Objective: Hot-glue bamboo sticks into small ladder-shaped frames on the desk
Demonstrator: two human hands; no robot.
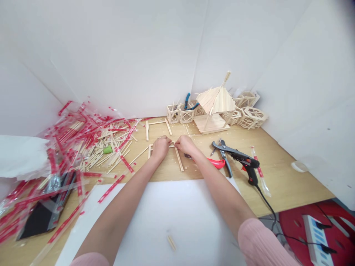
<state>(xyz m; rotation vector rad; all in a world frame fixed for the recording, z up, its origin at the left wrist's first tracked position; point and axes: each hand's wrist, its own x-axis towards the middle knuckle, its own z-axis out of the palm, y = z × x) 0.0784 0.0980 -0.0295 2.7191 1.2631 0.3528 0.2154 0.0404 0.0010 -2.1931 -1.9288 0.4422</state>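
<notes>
On the wooden table, my left hand (161, 147) and my right hand (185, 144) meet at the upper right corner of a small frame of wooden sticks (179, 159). The fingers of both hands are pinched on that corner, and the left hand covers much of the top bar. Just behind lies a second three-sided stick frame (157, 122). A red-handled cutter (216, 163) lies partly hidden under my right forearm. Two short stick pieces (171, 242) rest on the white sheet (155, 210) in front of me.
Torn red-and-clear wrappers (80, 136) and loose sticks (111, 147) heap up at the left. At the back stand a stick-built pavilion (215, 101) and lattice stick boxes (173, 113). To the right lie a corded glue gun (246, 164) and pliers (226, 160). A power strip (318, 236) sits on a red stool.
</notes>
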